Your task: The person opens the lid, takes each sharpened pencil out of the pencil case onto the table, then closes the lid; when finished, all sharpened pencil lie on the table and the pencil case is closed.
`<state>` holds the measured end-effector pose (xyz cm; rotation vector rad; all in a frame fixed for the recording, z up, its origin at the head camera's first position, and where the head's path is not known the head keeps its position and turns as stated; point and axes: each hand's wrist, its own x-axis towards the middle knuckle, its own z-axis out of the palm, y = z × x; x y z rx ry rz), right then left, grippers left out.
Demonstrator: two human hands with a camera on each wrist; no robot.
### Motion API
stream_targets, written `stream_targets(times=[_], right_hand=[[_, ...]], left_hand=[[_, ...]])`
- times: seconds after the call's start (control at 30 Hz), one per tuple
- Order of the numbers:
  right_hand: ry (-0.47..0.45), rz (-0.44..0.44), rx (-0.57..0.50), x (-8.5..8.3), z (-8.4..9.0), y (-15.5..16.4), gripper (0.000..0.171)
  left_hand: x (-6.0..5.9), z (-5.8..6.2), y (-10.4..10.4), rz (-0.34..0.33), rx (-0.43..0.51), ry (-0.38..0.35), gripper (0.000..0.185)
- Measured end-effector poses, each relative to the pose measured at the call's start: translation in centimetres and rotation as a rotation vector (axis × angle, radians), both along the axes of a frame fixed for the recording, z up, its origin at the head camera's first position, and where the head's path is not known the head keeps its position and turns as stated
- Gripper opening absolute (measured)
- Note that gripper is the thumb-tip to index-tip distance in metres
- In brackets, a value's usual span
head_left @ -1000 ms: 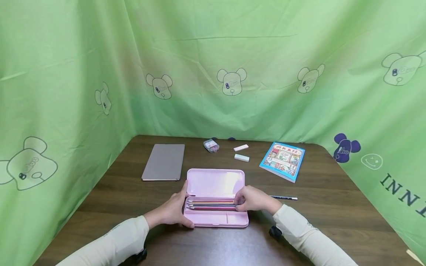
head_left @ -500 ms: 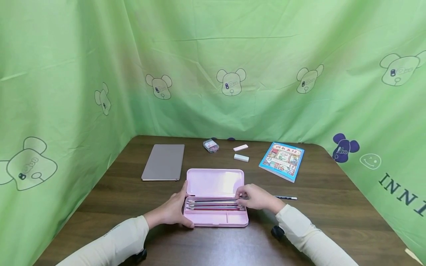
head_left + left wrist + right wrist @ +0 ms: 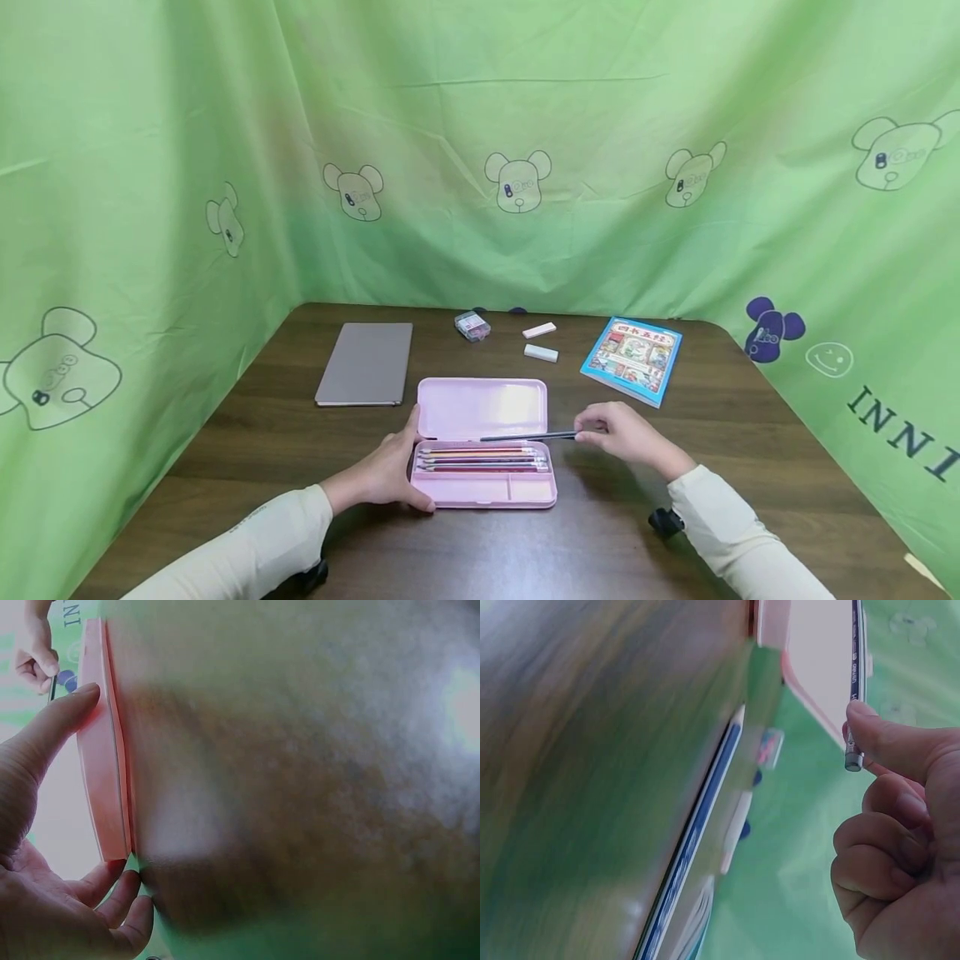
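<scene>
With twelve o'clock at the far edge of the tabletop [image 3: 675, 500] and the person at six, the right hand [image 3: 615, 431] pinches a dark pencil [image 3: 525, 436] near its blunt end; that grip is closed down between thumb and forefinger, the other fingers curled in beneath. The pencil's long axis runs out from this grip towards nine o'clock, nearly parallel to the pink case [image 3: 465, 492], its far part across the seam between tray and lid [image 3: 480, 408] (whether it touches there, I cannot tell).

The key relation is this: the row of pencils [image 3: 480, 461] in the tray's far compartment lies between eight and nine o'clock from the right grip; its pencils also run nine to three; the right hand is nearer the case's three o'clock end, and the left hand [image 3: 386, 475] spans the nine o'clock end, its grip holding the case between thumb and fingers.

Beyond the case lie a grey notebook [image 3: 365, 364] at about ten o'clock, a small clear box [image 3: 472, 326] at twelve, two white erasers [image 3: 542, 353] nearer one, and a picture book [image 3: 632, 361] at two; the right wrist view also shows a blue pencil [image 3: 690, 840] on the tabletop, not visible in the head view.
</scene>
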<state>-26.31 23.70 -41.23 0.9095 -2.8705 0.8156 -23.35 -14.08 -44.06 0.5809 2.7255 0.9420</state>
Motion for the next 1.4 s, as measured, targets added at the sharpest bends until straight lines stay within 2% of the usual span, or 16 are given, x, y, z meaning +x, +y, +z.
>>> stream_targets(times=[0.13, 0.43, 0.67, 0.87, 1.17, 1.4], right_hand=[[0.032, -0.007, -0.012, 0.2, 0.0, 1.3, 0.005], [0.04, -0.019, -0.055, 0.8, -0.3, 4.3, 0.006], [-0.006, -0.066, -0.045, 1.3, -0.3, 7.4, 0.003], [-0.042, -0.094, -0.035, 2.0, -0.2, 9.3, 0.006], [-0.079, -0.131, -0.008, 2.0, -0.5, 10.2, 0.007], [-0.134, -0.219, 0.042, 1.7, -1.2, 10.4, 0.005]], left_hand=[[0.0, 0.1, 0.0, 0.002, 0.006, -0.003, 0.141], [0.0, 0.2, 0.0, 0.006, 0.004, -0.011, 0.141], [0.0, 0.1, 0.0, 0.0, 0.003, -0.011, 0.141], [0.0, 0.1, 0.0, 0.008, 0.003, -0.015, 0.14], [0.0, 0.2, -0.1, 0.013, 0.009, -0.018, 0.14], [0.0, 0.1, 0.0, 0.005, 0.005, -0.006, 0.141]])
